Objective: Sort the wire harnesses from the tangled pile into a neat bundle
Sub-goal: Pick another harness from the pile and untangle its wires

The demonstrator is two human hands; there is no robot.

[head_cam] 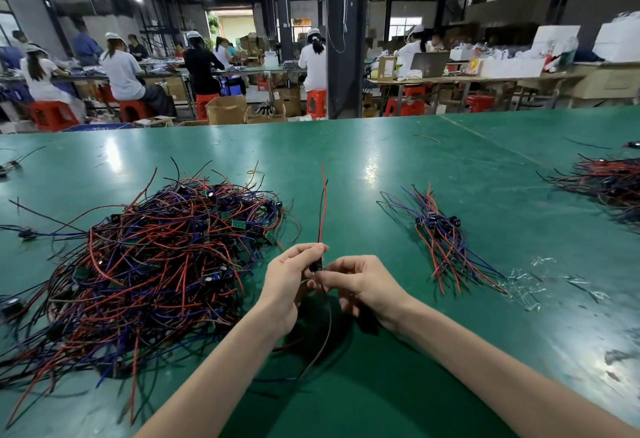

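Dead centre, both hands are up off the green table (381, 160). The left hand (289, 278) pinches a single wire harness (322, 215) just under its red and black leads, which stand straight up. The right hand (360, 281) pinches the small dark part beside it. The tangled pile (149, 264) fills the left of the frame, and the started bundle (440, 233) lies right of centre.

I'd say one harness is freed and being straightened. Next it wants carrying right and laying parallel on the bundle. Bare table lies between. Crumpled clear film (530, 281) sits just past the bundle, and the tails hanging below the hands could snag the pile's edge.
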